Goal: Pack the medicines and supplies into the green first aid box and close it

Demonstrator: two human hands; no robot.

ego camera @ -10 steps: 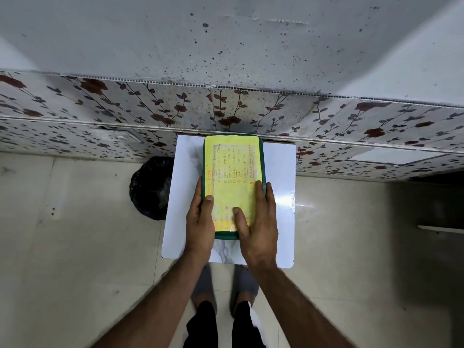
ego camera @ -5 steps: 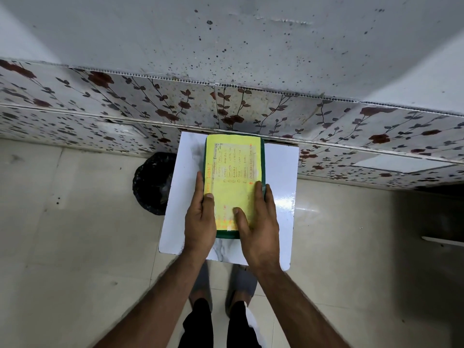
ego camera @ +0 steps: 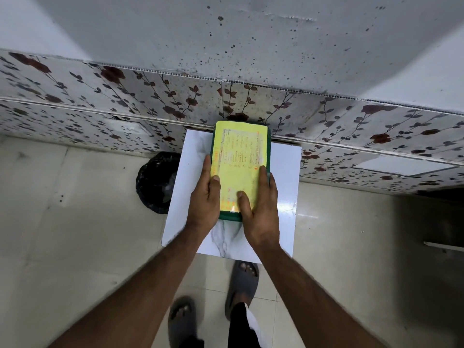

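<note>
The green first aid box (ego camera: 239, 156) lies closed on a small white table (ego camera: 283, 187), its lid covered by a yellow printed label. My left hand (ego camera: 204, 199) grips the box's left side, thumb on the lid. Along the right side lies my right hand (ego camera: 261, 207), fingers flat on the lid and thumb across the near end. No medicines or supplies are visible outside the box.
The white marble-pattern table stands against a wall with floral panels (ego camera: 251, 101). A black bin (ego camera: 157, 182) sits on the tiled floor at the table's left. My feet in grey sandals (ego camera: 242, 285) are below the table's near edge.
Both hands stay on the closed box in the same grip. The view has shifted, and my feet have stepped apart.
</note>
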